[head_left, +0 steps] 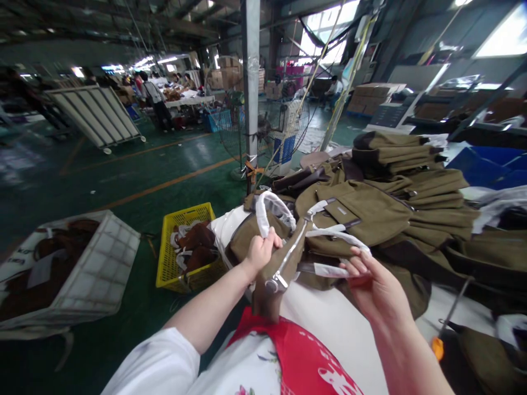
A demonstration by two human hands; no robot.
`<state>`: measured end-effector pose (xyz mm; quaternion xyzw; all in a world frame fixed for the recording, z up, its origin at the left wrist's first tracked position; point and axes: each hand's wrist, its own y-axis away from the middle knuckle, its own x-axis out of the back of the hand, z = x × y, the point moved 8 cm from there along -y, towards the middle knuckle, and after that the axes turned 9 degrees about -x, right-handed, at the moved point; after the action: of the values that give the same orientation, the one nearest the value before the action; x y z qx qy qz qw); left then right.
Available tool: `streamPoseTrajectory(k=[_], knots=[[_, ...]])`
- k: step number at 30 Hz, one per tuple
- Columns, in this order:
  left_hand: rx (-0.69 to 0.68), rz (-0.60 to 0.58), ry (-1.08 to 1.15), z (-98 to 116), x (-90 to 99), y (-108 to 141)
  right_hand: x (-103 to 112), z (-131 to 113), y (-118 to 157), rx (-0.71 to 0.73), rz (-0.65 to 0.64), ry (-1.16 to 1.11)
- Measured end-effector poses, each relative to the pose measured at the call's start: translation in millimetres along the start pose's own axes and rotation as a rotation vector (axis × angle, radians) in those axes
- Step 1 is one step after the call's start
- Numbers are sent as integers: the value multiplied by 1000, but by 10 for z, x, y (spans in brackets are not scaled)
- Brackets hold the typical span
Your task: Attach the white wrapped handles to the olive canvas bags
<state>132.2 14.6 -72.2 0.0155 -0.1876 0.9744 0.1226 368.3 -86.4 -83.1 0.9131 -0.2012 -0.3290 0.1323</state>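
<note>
The olive bag [289,259] sits at the white table's [325,318] near edge; the left hand [261,253] grips one handle [261,213], the right hand [373,282] pinches another handle [349,239]; wrap apparently covers both, leaving a dark strap end [305,267] bare.

Daylight glares from the blown-out window [504,34] at upper right, while the roof beams [189,10] at upper left are dim. Edges stretch; the green floor [24,173] at far left looks smeared, possibly by motion.
</note>
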Motion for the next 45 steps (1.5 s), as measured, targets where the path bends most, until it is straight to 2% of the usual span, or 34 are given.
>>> streamPoseTrajectory(k=[3, 5, 6, 8, 9, 10, 11, 12, 13, 15, 17, 20, 23, 27, 29, 32, 34, 37, 40, 42, 45], knots=[[193, 89, 142, -211, -42, 289, 487, 276, -117, -70, 64, 254], [253, 108, 159, -310, -152, 503, 752, 307, -147, 37, 201, 613], [269, 107, 149, -354, -214, 599, 804, 238, -105, 167, 294, 825], [282, 85, 114, -435, -340, 750, 661, 43, 135, 529, 436, 1193], [290, 62, 101, -478, -401, 803, 485, -9, 299, 702, 418, 1315], [299, 34, 94, -520, -458, 842, 280, -10, 458, 823, 320, 1394], [307, 6, 92, -559, -506, 869, 76, 36, 594, 865, 162, 1446], [316, -18, 92, -594, -543, 886, -107, 127, 697, 816, -25, 1485], [326, -36, 91, -626, -570, 898, -260, 258, 777, 699, -219, 1514], [336, -61, 79, -668, -601, 914, -438, 551, 893, 390, -508, 1536], [335, -77, 68, -684, -621, 931, -483, 759, 937, 169, -620, 1502], [327, -101, 68, -668, -656, 960, -451, 905, 901, 60, -652, 1436], [346, -121, 52, -642, -688, 977, -384, 941, 875, 6, -636, 1450], [386, -173, 23, -647, -745, 992, -353, 862, 895, -66, -589, 1397], [379, -203, 10, -655, -772, 999, -319, 793, 837, -41, -546, 1422], [334, -262, -10, -636, -815, 1006, -162, 695, 568, 40, -397, 1571], [318, -281, -33, -609, -820, 1007, -17, 688, 316, 44, -314, 1672], [333, -251, -33, -555, -782, 1007, 181, 683, -74, 50, -216, 1787], [324, -239, 31, -465, -768, 1014, 401, 548, -411, 86, -4, 1877], [313, -255, 74, -418, -775, 1022, 531, 463, -544, 75, 103, 1917], [336, -232, 128, -437, -739, 1017, 537, 394, -530, 104, 117, 1943]])
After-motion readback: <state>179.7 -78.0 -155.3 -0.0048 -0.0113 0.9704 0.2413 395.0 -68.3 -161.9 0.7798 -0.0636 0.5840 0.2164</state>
